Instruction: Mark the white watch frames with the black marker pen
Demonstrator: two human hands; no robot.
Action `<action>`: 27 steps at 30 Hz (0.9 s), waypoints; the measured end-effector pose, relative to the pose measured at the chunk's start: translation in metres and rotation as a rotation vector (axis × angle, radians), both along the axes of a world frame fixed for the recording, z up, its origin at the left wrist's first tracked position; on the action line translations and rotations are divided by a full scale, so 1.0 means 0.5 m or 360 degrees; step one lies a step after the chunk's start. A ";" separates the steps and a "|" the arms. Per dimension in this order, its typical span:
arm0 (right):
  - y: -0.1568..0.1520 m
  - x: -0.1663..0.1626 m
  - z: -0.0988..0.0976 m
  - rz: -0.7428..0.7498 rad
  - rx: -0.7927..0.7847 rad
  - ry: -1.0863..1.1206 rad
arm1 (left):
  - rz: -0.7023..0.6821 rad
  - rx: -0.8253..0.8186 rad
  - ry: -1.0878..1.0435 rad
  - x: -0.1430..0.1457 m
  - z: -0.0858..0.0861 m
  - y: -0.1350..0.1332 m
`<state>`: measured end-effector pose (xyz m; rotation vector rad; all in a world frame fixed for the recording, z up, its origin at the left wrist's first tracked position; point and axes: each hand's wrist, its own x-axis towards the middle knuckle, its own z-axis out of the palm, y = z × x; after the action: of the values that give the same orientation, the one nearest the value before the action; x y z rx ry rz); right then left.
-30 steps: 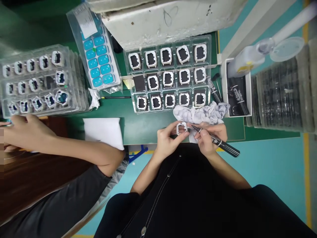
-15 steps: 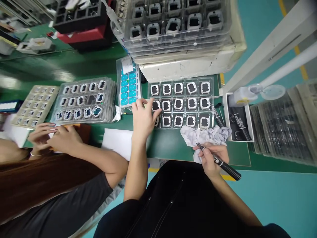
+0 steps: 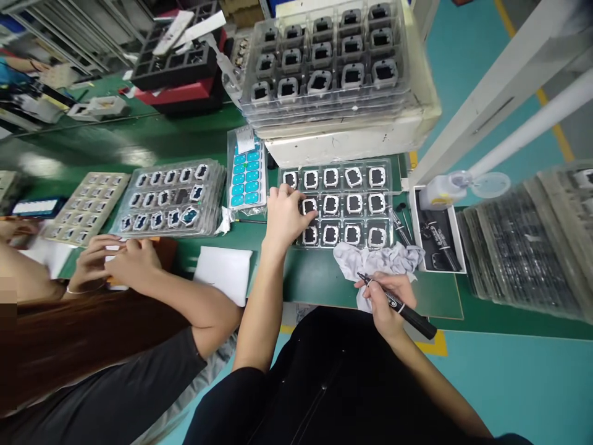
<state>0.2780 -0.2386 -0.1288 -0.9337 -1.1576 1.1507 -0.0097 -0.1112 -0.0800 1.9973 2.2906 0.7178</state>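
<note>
My right hand [image 3: 388,304] grips a black marker pen [image 3: 414,318], its dark tip pointing up and left over crumpled white paper [image 3: 370,258]. Over the left side of a clear plastic tray [image 3: 340,190] is my left hand [image 3: 286,216], palm down. Its thumb is spread from the fingers and reaches among the small parts. In the tray's pockets sit rows of white-rimmed parts with black centres, such as one square part [image 3: 330,204]. My left hand covers some pockets, so whether its fingertips touch a part is hidden.
A stack of similar trays [image 3: 322,59] on a white block stands behind. Right are a white box [image 3: 458,216] with pens, a bottle [image 3: 442,191] and stacked trays [image 3: 519,241]. Left lie a blue-piece sheet [image 3: 246,179], a filled tray [image 3: 169,194] and a co-worker's hands [image 3: 120,262].
My left hand has shifted right across the tray, its thumb now nearer the second column. My right hand keeps the marker over the paper. The whole view has shifted slightly.
</note>
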 end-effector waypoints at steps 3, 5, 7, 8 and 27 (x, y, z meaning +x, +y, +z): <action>0.000 0.000 -0.003 -0.0031 -0.0003 -0.0006 | -0.0181 0.0131 -0.0188 0.010 -0.001 -0.003; 0.000 0.001 -0.003 -0.0038 0.0012 -0.0015 | -0.0318 0.0248 -0.0491 0.029 -0.004 -0.026; 0.001 0.000 -0.003 -0.0046 0.0025 0.0003 | -0.0318 0.0355 -0.0933 0.057 -0.008 -0.065; 0.002 -0.001 -0.002 -0.0051 0.0028 0.0017 | -0.0264 0.0382 -0.1182 0.073 -0.010 -0.089; 0.023 -0.038 0.037 0.0044 0.0313 -0.0564 | -0.0255 -0.0170 -0.1935 0.191 -0.073 -0.303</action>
<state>0.2590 -0.2269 -0.1101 -0.9952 -1.5439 0.8938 0.0858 -0.2626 -0.1164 1.0902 1.3615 1.2586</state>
